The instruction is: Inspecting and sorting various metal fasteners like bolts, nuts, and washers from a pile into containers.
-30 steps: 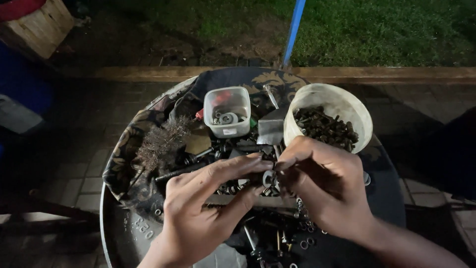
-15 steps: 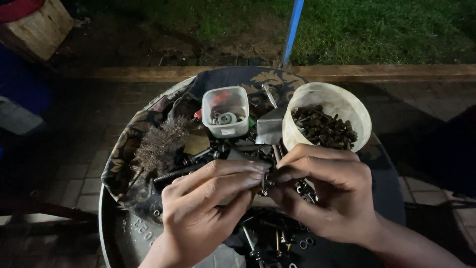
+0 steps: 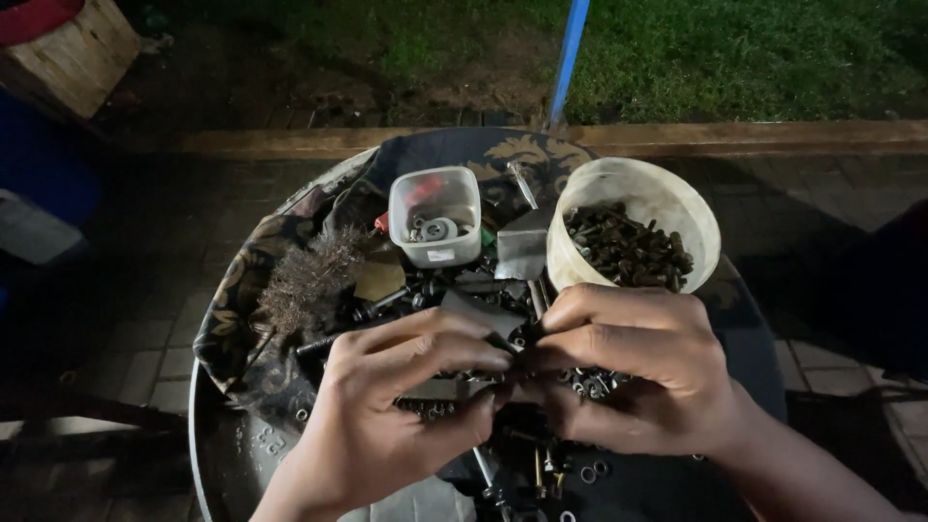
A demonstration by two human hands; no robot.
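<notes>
My left hand [image 3: 387, 406] and my right hand [image 3: 628, 372] meet fingertip to fingertip over a heap of dark bolts, nuts and washers [image 3: 541, 464] on a round metal tray [image 3: 227, 454]. Both pinch one small dark part between them; the fingers hide it, so I cannot tell what it is. Just beyond my right hand stands a round cream tub of dark bolts [image 3: 633, 227]. A small clear square container with washers [image 3: 435, 215] stands beyond my left hand.
A wire brush [image 3: 309, 280] lies on a dark patterned cloth [image 3: 242, 319] at the tray's left. A blue pole [image 3: 568, 58] rises behind, past a wooden beam [image 3: 754, 137] and grass. A wooden crate [image 3: 68, 58] sits top left on paving.
Both hands have drawn closer together and come a little toward me, fingers curling over the small part. The tub and clear container have not moved.
</notes>
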